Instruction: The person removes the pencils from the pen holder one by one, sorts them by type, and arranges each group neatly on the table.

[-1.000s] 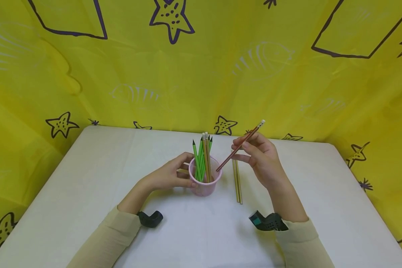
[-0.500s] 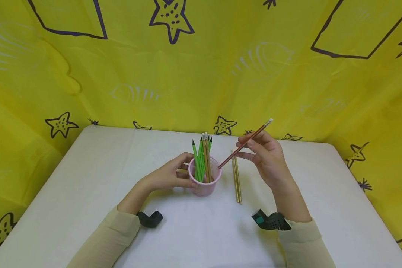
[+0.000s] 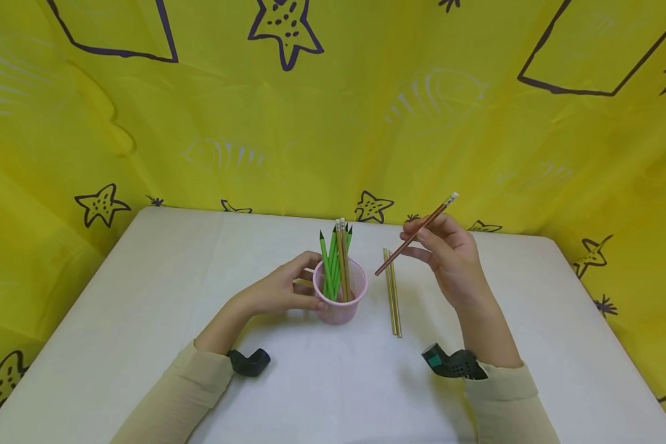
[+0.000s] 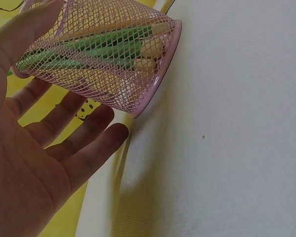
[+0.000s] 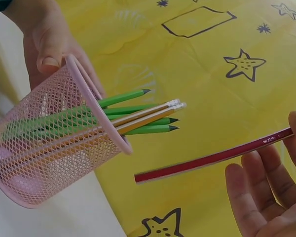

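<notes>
A pink mesh pencil cup point(image 3: 337, 313) stands on the table, with my left hand point(image 3: 280, 290) round its left side, thumb at the front rim and fingers behind. Inside lean several green pencils point(image 5: 147, 128), dark points up, and gold pencils point(image 5: 153, 114) with white erasers up. My right hand point(image 3: 452, 259) pinches a dark red pencil point(image 3: 411, 239) between thumb and fingertips. The pencil slants, eraser end high on the right; its flat lower end is just right of the cup's rim, apart from it. In the left wrist view, the mesh wall point(image 4: 103, 49) shows the pencils' lower ends.
Two gold pencils point(image 3: 393, 302) lie side by side on the white table point(image 3: 333, 382), right of the cup and below the red pencil. A yellow cloth point(image 3: 333, 135) with drawn stars and fish hangs behind the table. Each wrist wears a black camera point(image 3: 248, 362).
My right hand has drawn back to the right and slightly up, taking the red pencil's lower end from over the cup's opening to outside its rim. My left hand and the cup stay put.
</notes>
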Demonstrator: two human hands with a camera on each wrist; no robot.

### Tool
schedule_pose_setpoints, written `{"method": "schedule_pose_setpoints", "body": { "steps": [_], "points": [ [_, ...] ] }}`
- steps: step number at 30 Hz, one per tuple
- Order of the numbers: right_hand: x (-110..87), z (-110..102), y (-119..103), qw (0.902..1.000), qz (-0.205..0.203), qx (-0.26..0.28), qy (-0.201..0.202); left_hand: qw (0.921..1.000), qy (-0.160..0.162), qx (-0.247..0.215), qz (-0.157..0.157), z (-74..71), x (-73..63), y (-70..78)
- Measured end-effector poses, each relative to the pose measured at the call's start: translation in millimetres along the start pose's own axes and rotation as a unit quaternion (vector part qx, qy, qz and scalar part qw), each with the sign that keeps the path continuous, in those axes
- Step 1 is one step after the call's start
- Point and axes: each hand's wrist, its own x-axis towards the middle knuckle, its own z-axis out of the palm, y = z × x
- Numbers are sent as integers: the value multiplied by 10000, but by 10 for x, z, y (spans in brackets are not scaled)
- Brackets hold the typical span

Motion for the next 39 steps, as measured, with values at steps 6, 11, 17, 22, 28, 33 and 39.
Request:
{"method": "schedule_pose_setpoints", "body": {
  "steps": [6,11,17,22,28,33,39],
  "points": [
    [-2,-9,15,9985,46,-437,317,10000,-8,3,-4,1,8,3],
    [5,-11,42,9940,223,-740,772,10000,-5,-2,-44,5,8,9],
    [16,-62,89,9910,398,-945,863,10000,-3,-5,-75,7,9,6],
    [20,-113,123,9867,588,-1192,936,10000,-14,-6,-70,3,13,8],
    [26,-146,150,9671,1113,-2036,1041,10000,4,38,-42,-1,13,9],
    [16,-160,179,9471,1566,-2638,942,10000,-10,14,-60,7,9,9],
    [17,-207,234,9254,1925,-3184,720,9999,19,14,-100,12,2,12]
  ]
}}
